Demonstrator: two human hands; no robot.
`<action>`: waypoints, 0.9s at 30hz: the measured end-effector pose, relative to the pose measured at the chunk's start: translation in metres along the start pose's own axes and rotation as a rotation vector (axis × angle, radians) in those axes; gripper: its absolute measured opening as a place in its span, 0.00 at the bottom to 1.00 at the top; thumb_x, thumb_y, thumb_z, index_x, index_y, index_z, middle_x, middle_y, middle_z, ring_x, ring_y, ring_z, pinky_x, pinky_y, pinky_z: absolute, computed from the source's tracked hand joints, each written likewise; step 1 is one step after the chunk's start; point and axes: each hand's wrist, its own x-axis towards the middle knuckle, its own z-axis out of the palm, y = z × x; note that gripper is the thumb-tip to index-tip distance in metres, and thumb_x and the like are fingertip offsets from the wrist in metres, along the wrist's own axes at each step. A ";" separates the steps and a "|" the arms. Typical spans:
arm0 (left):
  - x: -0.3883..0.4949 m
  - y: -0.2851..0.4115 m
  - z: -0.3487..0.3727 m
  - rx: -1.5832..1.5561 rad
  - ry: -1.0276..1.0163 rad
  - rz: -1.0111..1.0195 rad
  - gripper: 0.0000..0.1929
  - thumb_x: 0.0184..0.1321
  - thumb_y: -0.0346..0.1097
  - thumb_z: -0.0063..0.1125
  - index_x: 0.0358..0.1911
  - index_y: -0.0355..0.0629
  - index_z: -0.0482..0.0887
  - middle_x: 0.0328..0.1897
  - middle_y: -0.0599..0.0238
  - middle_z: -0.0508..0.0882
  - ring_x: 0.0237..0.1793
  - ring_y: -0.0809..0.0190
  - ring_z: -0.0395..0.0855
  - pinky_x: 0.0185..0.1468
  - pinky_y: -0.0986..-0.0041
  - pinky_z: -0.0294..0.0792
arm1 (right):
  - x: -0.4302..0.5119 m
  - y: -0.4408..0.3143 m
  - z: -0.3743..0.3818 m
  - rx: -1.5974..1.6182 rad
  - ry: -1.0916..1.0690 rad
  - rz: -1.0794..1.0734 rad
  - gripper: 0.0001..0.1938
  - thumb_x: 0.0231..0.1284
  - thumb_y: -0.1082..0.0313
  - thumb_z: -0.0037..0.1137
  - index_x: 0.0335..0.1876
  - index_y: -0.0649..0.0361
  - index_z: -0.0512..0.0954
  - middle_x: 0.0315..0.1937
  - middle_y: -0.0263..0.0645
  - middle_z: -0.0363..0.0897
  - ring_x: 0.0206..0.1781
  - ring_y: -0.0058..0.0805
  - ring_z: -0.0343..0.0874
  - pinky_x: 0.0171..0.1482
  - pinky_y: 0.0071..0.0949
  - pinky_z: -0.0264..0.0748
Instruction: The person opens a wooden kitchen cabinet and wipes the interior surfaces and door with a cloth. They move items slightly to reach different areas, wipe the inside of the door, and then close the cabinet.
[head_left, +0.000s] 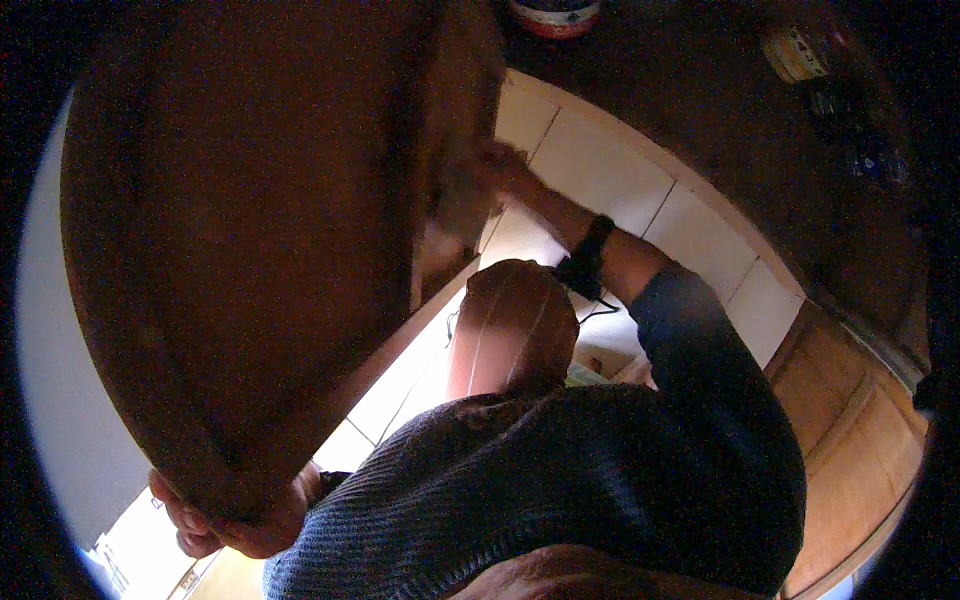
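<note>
A large dark brown panel or board (255, 225), seemingly wooden, fills the left and upper middle of the view, tilted. My left hand (229, 525) wraps its fingers around the board's lower corner at the bottom left. Beside the board's right side is my right hand (480, 176), dim and blurred, with a black band on the wrist; whether its fingers hold the edge is not clear. The board's far side is hidden.
A dark tabletop (675, 97) curves along the upper right, bearing a round container (556, 19) and several small packages (799, 56). A wooden furniture front (862, 435) stands at the right. Below lie pale floor tiles (607, 165) and a thin cable (604, 309). A pale wall is at far left.
</note>
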 end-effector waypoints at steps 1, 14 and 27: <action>-0.002 0.003 0.000 0.002 0.005 0.005 0.11 0.58 0.37 0.49 0.45 0.55 0.68 0.38 0.69 0.73 0.47 0.61 0.72 0.54 0.63 0.68 | 0.014 0.005 -0.017 0.165 0.109 0.102 0.13 0.65 0.67 0.59 0.52 0.61 0.77 0.41 0.39 0.82 0.40 0.29 0.80 0.43 0.32 0.80; -0.026 0.046 -0.013 -0.011 0.083 0.006 0.08 0.59 0.39 0.48 0.40 0.54 0.68 0.36 0.69 0.72 0.46 0.60 0.71 0.52 0.63 0.65 | -0.068 0.122 0.021 -0.343 -0.029 0.100 0.24 0.60 0.69 0.62 0.62 0.64 0.71 0.47 0.39 0.81 0.46 0.29 0.80 0.49 0.32 0.79; -0.064 0.061 -0.005 0.309 -0.114 0.130 0.10 0.66 0.44 0.37 0.38 0.49 0.69 0.32 0.63 0.70 0.36 0.63 0.71 0.44 0.69 0.67 | 0.027 0.002 -0.003 -0.265 0.492 -0.598 0.25 0.66 0.69 0.54 0.69 0.57 0.67 0.52 0.48 0.81 0.46 0.36 0.82 0.48 0.35 0.79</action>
